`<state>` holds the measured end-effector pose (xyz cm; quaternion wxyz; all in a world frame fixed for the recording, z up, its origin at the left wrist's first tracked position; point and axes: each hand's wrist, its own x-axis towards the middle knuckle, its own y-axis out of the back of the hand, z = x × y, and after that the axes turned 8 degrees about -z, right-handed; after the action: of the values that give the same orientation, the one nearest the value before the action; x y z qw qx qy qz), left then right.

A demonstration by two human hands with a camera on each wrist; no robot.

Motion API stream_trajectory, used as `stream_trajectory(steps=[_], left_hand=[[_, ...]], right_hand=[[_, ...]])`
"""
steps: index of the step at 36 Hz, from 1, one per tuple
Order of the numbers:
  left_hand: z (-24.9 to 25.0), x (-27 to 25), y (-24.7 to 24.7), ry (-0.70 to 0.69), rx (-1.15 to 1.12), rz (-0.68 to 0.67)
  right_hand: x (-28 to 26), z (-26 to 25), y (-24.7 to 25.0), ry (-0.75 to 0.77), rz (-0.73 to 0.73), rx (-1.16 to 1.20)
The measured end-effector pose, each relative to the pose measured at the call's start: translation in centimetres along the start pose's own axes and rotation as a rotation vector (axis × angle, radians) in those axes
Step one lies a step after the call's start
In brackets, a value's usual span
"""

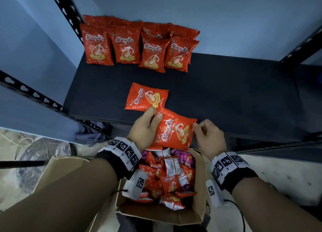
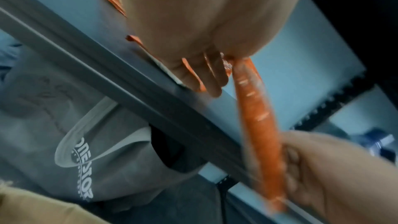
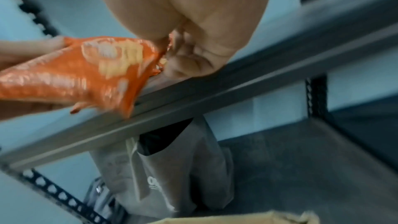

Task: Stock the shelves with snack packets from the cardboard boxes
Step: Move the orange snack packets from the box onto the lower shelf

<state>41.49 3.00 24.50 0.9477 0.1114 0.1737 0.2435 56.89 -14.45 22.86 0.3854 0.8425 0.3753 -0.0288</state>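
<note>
From the head view, the left hand and the right hand each pinch one end of a red snack packet, held over the front edge of the dark shelf — just above the open cardboard box. In the left wrist view the packet looks thin and floppy between both hands. In the right wrist view the fingers grip its crinkly corner — it looks light, puffy and shiny, so holding the sealed edges is probably safest.

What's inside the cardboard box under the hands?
The cardboard box holds a heap of small snack packets, mostly orange-red, a few purple. The left hand and held packet cover the box's far end; deeper layers are hidden.
</note>
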Motion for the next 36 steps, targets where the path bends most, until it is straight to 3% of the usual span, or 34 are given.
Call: stream_trajectory(steps=[4,9,12,15,17,19,23,26,30,36], left_hand=[[0.4,0.7,0.9,-0.024,0.021,-0.116],[1.3,1.7,0.7,-0.092,0.088,-0.161],[2.1,2.2,0.9,-0.115,0.129,-0.117],[2.1,3.0,2.0,-0.057,0.179,0.049],[1.6,3.8,2.9,-0.068,0.316,0.231],[1.0,4.5,3.4,-0.015,0.489,0.321],[0.3,5.3,3.2,0.120,0.886,0.228],[-0.4,5.1,3.0,0.168,0.985,0.106],[-1.2,4.2,3.5,0.103,0.975,0.082],[-2.4,3.1,5.3,-0.008,0.695,0.002]], right_hand=[[0.1,-0.8,0.3,0.104,-0.003,0.009],[0.5,-3.3,0.7,0.205,-0.322,-0.082],[0.9,-3.8,0.5,0.186,-0.383,0.023],[1.2,-3.2,0.6,0.155,-0.338,0.104],[1.5,-2.6,0.8,0.109,-0.306,0.155],[1.7,-1.8,1.0,0.076,-0.250,0.183],[1.8,-1.4,1.4,0.029,-0.127,0.298],[2.0,-1.7,1.2,0.018,-0.055,0.315],[2.8,-2.2,1.0,0.023,0.031,0.300],[3.8,-2.8,0.0,0.008,0.069,0.327]])
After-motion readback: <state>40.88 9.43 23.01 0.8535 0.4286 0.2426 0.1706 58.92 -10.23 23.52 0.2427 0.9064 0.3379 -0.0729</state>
